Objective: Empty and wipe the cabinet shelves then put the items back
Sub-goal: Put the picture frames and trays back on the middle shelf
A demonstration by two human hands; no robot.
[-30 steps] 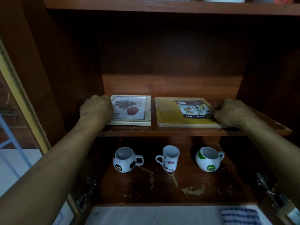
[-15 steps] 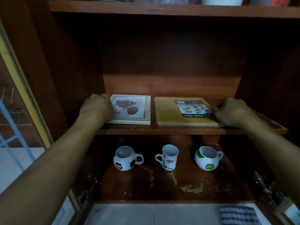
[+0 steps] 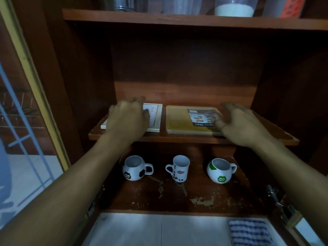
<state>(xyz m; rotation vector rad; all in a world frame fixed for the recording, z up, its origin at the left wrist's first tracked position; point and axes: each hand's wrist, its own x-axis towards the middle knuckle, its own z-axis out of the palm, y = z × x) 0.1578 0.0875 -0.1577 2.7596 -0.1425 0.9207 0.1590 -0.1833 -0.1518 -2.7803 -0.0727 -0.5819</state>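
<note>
On wooden shelf (image 3: 177,138): square ribbed frame (image 3: 157,118), flat tray (image 3: 177,119) (yellow).

On the middle shelf (image 3: 186,138) the left hand (image 3: 127,119) lies palm-down over the framed picture (image 3: 158,118), and the right hand (image 3: 243,123) rests on the right edge of the yellow food tray (image 3: 179,121) — frame and tray side by side, just apart. Below, on the stained lower shelf (image 3: 177,197), three mugs stand in a row — football mug (image 3: 134,168), coffee-bean mug (image 3: 180,168), green-and-white mug (image 3: 220,170).
</note>
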